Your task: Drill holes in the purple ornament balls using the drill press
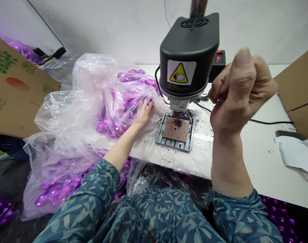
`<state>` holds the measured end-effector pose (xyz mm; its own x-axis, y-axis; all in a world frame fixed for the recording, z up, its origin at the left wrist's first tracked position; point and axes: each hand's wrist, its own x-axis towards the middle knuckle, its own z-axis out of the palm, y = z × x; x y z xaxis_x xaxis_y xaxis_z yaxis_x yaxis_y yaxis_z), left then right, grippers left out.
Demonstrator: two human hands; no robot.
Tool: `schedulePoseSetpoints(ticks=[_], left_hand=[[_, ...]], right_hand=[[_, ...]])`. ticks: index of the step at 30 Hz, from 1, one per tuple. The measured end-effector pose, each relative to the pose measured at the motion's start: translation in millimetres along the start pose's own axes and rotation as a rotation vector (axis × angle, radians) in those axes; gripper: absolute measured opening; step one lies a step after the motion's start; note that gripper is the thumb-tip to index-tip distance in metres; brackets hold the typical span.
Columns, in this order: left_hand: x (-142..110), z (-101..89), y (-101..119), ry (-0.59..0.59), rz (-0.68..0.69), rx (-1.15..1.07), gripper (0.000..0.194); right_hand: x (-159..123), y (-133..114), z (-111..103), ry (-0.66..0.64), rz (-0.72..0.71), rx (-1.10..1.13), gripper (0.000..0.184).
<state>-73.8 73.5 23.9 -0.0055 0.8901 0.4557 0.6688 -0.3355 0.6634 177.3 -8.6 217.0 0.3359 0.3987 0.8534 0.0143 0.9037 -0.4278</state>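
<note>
My left hand (144,111) reaches into a big clear plastic bag (75,111) full of shiny purple pieces (126,98), fingers curled on one purple piece at the bag's edge. My right hand (241,89) is raised in a closed fist beside the black bench drill press (189,57), wrapped round its side lever, of which only a metal stub (203,97) shows. Under the drill head lies a brown plate on the slotted metal base (174,131), with dark shavings scattered around it.
The white table (260,162) carries a black cable (270,121), a crumpled white cloth (295,153) and a dark phone-like item (289,134) at the right. Cardboard boxes (14,87) stand at left and right. More purple pieces lie on the floor (280,212).
</note>
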Motion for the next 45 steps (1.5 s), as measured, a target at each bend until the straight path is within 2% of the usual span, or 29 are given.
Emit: schedulePoseSetpoints(ticks=[3, 5, 9, 12, 17, 23, 26, 33, 39, 45], left_hand=[[-20.0, -3.8, 15.0, 0.007, -0.098, -0.041, 0.051], [-39.1, -3.2, 30.5, -0.026, -0.182, -0.202, 0.059], [-71.1, 10.3, 52.6, -0.192, -0.289, -0.618, 0.066], [-79.5, 23.8, 56.4, -0.225, -0.318, -0.726, 0.078], [-77.4, 36.0, 59.1, -0.237, -0.315, -0.702, 0.082], [-78.3, 40.5, 70.8, -0.224, -0.270, -0.575, 0.058], [-80.6, 42.2, 74.7, -0.234, -0.243, -0.507, 0.052], [-88.3, 48.1, 80.6, -0.213, -0.080, -0.395, 0.053], [-88.7, 51.6, 83.8, -0.220, -0.104, -0.381, 0.052], [-87.9, 48.4, 85.4, -0.230, -0.102, -0.408, 0.051]], right_hand=[[-0.3, 0.0, 1.1, 0.014, -0.014, 0.017, 0.059], [-0.5, -0.3, 2.2, 0.008, -0.018, 0.001, 0.060], [-0.8, -0.8, 4.4, 0.017, -0.025, -0.097, 0.064], [-1.2, -0.7, 4.6, 0.024, -0.029, -0.075, 0.065], [-2.1, -2.1, 2.9, -0.007, 0.004, -0.156, 0.063], [-2.4, -2.2, 2.9, 0.013, -0.034, -0.045, 0.060], [-2.9, -1.1, 2.0, 0.010, -0.027, -0.059, 0.058], [-3.5, 2.7, -1.6, -0.036, -0.023, -0.191, 0.059], [-7.9, -3.5, -0.8, 0.004, -0.023, -0.141, 0.059], [-33.4, -4.3, -9.2, 0.007, -0.123, -0.077, 0.059]])
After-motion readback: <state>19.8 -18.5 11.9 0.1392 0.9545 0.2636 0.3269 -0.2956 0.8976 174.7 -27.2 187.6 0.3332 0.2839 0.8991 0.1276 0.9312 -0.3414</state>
